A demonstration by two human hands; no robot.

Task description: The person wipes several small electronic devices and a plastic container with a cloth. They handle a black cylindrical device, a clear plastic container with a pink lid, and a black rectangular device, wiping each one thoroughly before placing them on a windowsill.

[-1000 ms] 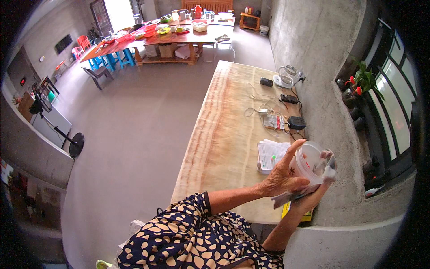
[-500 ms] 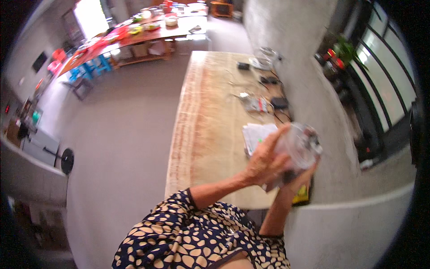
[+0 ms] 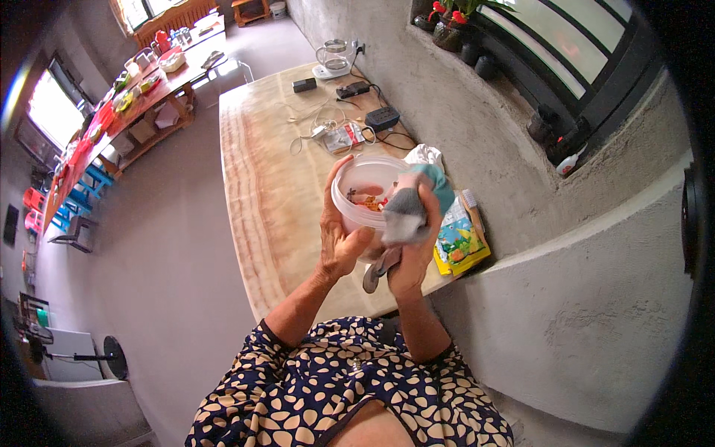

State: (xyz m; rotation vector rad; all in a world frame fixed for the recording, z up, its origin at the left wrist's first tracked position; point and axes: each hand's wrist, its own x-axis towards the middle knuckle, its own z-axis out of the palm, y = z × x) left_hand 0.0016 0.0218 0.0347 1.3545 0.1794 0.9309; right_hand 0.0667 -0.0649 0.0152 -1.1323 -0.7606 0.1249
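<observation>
1. i've got the left hand (image 3: 339,242) wrapping the plastic tub (image 3: 345,205) at nine o'clock, above the table (image 3: 272,179).
2. right hand (image 3: 412,261), clutching the grey-and-teal cloth (image 3: 407,207) at the tub's three o'clock!
3. colourful packet (image 3: 459,242) lies at the tub's four o'clock.

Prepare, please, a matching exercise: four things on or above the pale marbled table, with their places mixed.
Things:
1. translucent round plastic tub
2. grey-and-teal cloth
3. clear round glass-like pot
4. flat yellow-and-blue packet

Places:
A. far end of the table
B. in the right hand
C. table's near right corner
D. gripped by the left hand

Pairs: 1-D; 2-B; 3-A; 4-C
</observation>
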